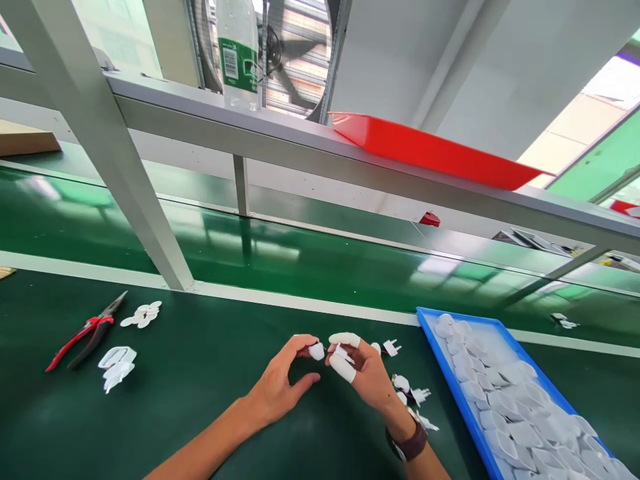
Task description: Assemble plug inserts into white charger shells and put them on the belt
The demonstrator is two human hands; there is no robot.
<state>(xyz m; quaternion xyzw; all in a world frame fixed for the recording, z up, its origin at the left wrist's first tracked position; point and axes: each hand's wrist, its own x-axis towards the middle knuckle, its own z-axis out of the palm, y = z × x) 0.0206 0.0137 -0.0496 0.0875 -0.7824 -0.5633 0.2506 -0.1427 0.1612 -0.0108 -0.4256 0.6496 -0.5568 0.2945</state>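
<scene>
My left hand [285,383] has a small white rounded part [317,351] at its fingertips, with the thumb held apart below it. Close by on the right, my right hand [370,373] pinches a white two-pin plug piece [344,353] between thumb and forefinger, both covered by white finger cots. A short dark gap, perhaps wire, lies between the two parts. Beside my right hand, several similar white plug pieces [393,348] with red and black wires rest on the green bench. Part of the left fingers is hidden behind the hand.
On the right stands a blue tray [457,400] with many white plastic shells [515,400]. Red-and-black pliers [90,333], white discs [143,315] and white casings [118,367] lie left. A metal post [125,180] and shelf rail rise ahead, carrying a bottle [239,63] and red tray [430,150].
</scene>
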